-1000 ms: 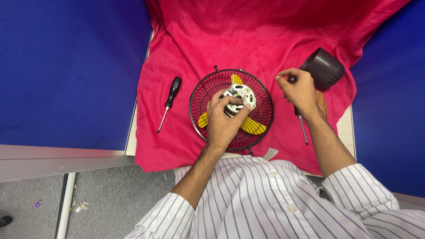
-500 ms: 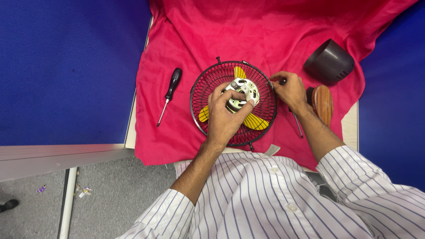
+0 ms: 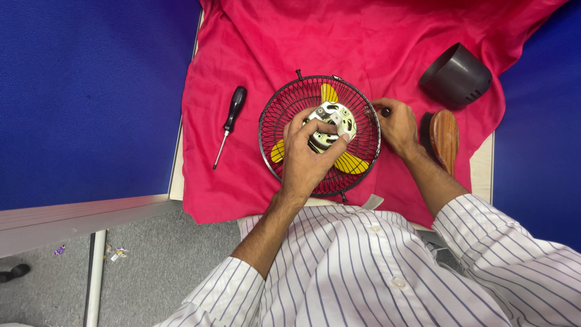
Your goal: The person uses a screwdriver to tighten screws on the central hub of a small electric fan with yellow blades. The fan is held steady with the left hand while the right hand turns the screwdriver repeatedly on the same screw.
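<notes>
A round dark-red wire fan cage with yellow blades lies on a pink cloth. My left hand grips the silver metal motor at the cage's middle. At the cage's right rim, my right hand is closed on the dark handle of a small tool. Its tip is hidden by my fingers.
A black-handled screwdriver lies on the cloth left of the cage. A dark plastic cup-shaped housing lies at the upper right. A brown wooden handle rests just right of my right hand. Blue panels flank the table.
My right hand has come from beside the dark housing to the cage's right rim. My left hand has stayed on the motor.
</notes>
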